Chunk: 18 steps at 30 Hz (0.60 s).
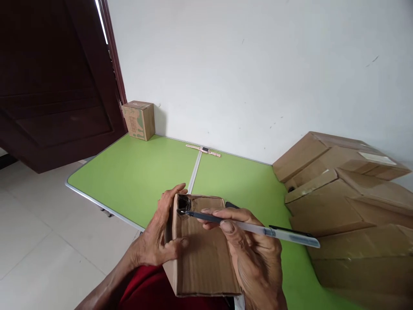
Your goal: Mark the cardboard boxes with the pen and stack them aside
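A small brown cardboard box (203, 262) is tilted up in front of me, near the table's front edge. My left hand (161, 237) grips its left side, with the thumb on the face toward me. In my right hand (251, 249) is a pen (258, 228) with a clear barrel and dark grip, the cap fitted on its back end. Its tip touches the box near the top left corner, beside a dark black patch (184, 203); whether this is ink or a hole I cannot tell. The right palm rests along the box's right side.
The green folding table (155, 163) has a pale centre seam. At its back edge lies a pink-strapped watch (205, 150). A printed carton (138, 120) stands at the back left, several larger cardboard boxes (342, 198) at the right. A dark object (231, 205) shows partly behind the held box.
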Each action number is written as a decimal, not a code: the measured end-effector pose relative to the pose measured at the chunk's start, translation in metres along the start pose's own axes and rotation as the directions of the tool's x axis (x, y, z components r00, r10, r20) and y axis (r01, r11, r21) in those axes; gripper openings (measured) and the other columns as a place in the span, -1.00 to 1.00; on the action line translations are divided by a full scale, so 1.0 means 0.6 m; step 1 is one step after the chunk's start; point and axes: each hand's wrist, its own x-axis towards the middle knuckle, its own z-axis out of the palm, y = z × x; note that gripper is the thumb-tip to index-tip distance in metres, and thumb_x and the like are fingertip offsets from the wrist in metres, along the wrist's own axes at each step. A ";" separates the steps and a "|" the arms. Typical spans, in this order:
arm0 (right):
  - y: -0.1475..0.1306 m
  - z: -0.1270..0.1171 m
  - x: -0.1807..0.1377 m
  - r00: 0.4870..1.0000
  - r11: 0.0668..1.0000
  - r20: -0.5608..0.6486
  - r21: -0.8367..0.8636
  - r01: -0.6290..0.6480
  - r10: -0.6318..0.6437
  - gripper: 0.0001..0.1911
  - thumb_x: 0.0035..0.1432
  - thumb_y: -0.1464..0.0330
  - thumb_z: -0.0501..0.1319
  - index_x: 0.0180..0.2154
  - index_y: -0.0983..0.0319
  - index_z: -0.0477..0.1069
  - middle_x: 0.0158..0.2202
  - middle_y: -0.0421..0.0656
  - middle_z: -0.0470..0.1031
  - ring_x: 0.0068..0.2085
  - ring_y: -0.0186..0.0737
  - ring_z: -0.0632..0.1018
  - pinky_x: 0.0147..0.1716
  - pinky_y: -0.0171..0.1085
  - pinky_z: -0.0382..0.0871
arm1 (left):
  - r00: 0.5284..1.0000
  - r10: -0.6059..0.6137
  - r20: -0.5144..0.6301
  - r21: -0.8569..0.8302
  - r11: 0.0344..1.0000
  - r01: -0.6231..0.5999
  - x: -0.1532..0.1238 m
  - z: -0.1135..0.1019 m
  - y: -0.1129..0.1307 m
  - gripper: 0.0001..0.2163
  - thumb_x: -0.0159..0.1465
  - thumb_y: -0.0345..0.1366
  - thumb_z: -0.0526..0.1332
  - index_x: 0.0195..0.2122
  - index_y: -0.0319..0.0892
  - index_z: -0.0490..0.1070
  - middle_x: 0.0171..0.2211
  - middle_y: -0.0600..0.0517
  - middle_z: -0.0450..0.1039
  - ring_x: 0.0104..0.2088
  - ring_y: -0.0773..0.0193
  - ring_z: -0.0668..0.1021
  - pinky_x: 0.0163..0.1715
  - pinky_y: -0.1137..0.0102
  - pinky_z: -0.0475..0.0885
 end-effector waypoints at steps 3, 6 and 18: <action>-0.013 0.004 0.000 1.000 0.996 0.020 -0.091 0.022 -0.021 -0.88 0.38 0.34 0.32 -0.14 0.07 0.67 -0.16 -0.17 0.72 -0.28 -0.30 0.70 -0.18 -0.36 0.66 | 1.000 -0.001 0.005 0.009 1.000 0.001 0.002 0.000 0.003 -0.14 0.31 -0.18 0.28 0.55 0.08 -0.17 0.48 -0.16 -0.02 0.41 -0.29 0.23 0.40 -0.16 0.13; -0.018 0.007 0.003 0.999 0.988 0.038 -0.152 0.039 -0.034 -0.86 0.38 0.35 0.32 -0.14 0.06 0.68 -0.17 -0.17 0.73 -0.31 -0.31 0.69 -0.19 -0.37 0.66 | 1.000 -0.008 0.009 0.020 1.000 0.007 0.001 0.000 0.003 -0.13 0.31 -0.21 0.27 0.55 0.11 -0.20 0.49 -0.14 -0.03 0.42 -0.27 0.22 0.41 -0.17 0.10; -0.012 0.015 0.000 0.984 0.983 -0.175 -0.176 -0.055 0.024 -0.80 0.40 0.24 0.30 -0.27 0.19 0.58 -0.36 -0.17 0.64 -0.50 -0.34 0.62 -0.50 -0.40 0.57 | 0.995 -0.096 -0.006 0.006 0.995 0.096 -0.006 -0.003 0.005 -0.17 0.33 -0.14 0.24 0.55 0.06 -0.17 0.45 -0.15 0.08 0.43 -0.28 0.20 0.40 -0.20 0.08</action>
